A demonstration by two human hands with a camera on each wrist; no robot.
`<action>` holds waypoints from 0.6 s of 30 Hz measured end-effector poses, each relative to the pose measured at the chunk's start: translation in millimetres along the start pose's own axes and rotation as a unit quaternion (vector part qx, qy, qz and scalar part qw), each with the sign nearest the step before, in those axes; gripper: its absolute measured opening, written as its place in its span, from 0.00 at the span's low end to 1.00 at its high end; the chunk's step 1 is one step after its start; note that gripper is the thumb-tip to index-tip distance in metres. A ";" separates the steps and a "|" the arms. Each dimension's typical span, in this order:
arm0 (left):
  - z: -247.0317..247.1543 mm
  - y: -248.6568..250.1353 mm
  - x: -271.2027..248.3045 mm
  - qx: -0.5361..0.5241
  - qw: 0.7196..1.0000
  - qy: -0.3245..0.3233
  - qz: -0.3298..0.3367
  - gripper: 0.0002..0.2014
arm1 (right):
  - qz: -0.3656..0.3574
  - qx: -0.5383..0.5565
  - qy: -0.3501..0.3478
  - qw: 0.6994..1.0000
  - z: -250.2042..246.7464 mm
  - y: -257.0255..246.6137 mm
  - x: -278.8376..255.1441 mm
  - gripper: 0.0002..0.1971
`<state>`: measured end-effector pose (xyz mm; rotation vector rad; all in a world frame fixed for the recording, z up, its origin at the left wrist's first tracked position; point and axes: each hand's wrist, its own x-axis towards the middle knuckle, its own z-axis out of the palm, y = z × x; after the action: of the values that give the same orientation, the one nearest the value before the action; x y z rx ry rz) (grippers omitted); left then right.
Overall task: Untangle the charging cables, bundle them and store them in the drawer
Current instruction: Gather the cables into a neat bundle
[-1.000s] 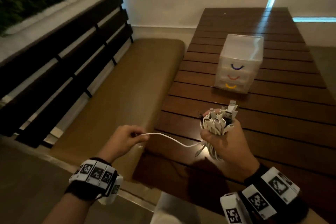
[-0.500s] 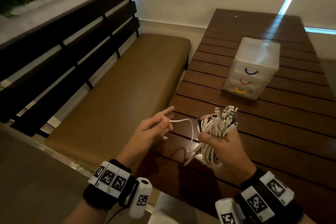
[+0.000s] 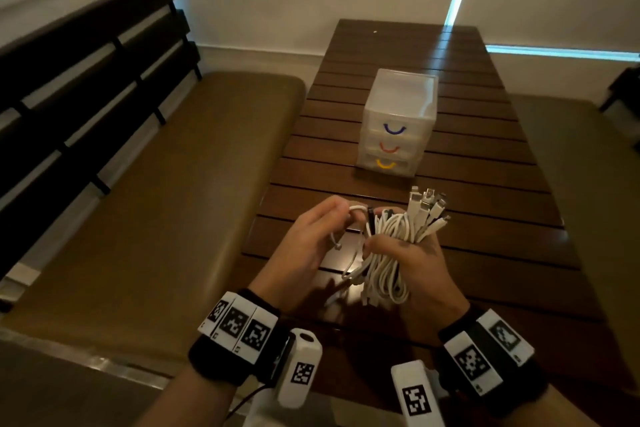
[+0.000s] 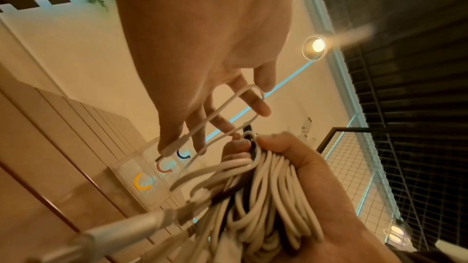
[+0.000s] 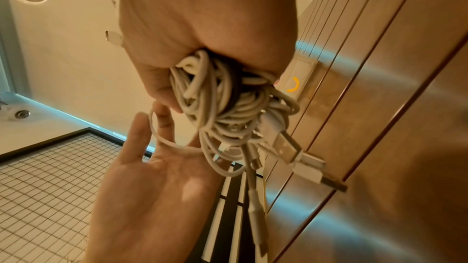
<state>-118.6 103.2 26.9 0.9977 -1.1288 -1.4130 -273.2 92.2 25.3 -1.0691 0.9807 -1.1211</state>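
My right hand (image 3: 391,246) grips a coiled bundle of white charging cables (image 3: 388,260) above the near part of the wooden table (image 3: 485,218). Several plugs (image 3: 429,208) stick up out of the fist, and USB ends (image 5: 291,147) hang below it. Close beside it on the left, my left hand (image 3: 341,215) pinches a loose white cable end (image 3: 356,208), which loops over its fingers (image 4: 258,107). A small connector (image 3: 337,246) dangles beneath that hand. A translucent three-drawer unit (image 3: 398,121) stands farther back on the table. Its blue, red and yellow-handled drawers are all closed.
A brown cushioned bench (image 3: 156,201) with a dark slatted back runs along the table's left side. Another seat (image 3: 588,184) lies to the right. A white wall stands behind the table's far end.
My left hand has moved right, up to the bundle, carrying the loose cable end with it. The stretched strand has gone slack and now forms a small loop. My right hand keeps its grip.
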 end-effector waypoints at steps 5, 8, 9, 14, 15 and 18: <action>16.0 -4.5 13.8 0.071 0.997 0.007 -0.022 0.18 | -0.019 -0.005 0.021 1.000 -13.2 -11.0 -0.6 0.22; 19.4 -10.1 17.6 0.106 0.994 -0.010 -0.015 0.15 | -0.020 -0.032 0.061 0.997 -25.9 -3.2 5.1 0.12; 20.2 -12.4 18.4 0.125 0.992 -0.013 -0.011 0.14 | -0.015 -0.039 0.072 0.997 -28.9 -0.7 6.4 0.08; 24.9 -14.7 20.2 0.163 0.987 0.007 0.013 0.13 | -0.030 -0.048 0.074 0.996 -32.7 -2.8 8.7 0.14; 25.3 -14.0 19.8 0.155 0.988 0.014 0.007 0.13 | -0.037 -0.047 0.075 0.995 -33.5 -3.7 8.7 0.18; 25.4 -15.6 19.0 0.158 0.987 0.033 -0.013 0.11 | -0.048 -0.040 0.097 0.993 -35.3 -3.6 11.3 0.20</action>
<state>-149.0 88.1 16.9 1.2764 -1.3215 -1.2330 -306.1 75.3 20.6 -1.0964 1.1456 -1.2924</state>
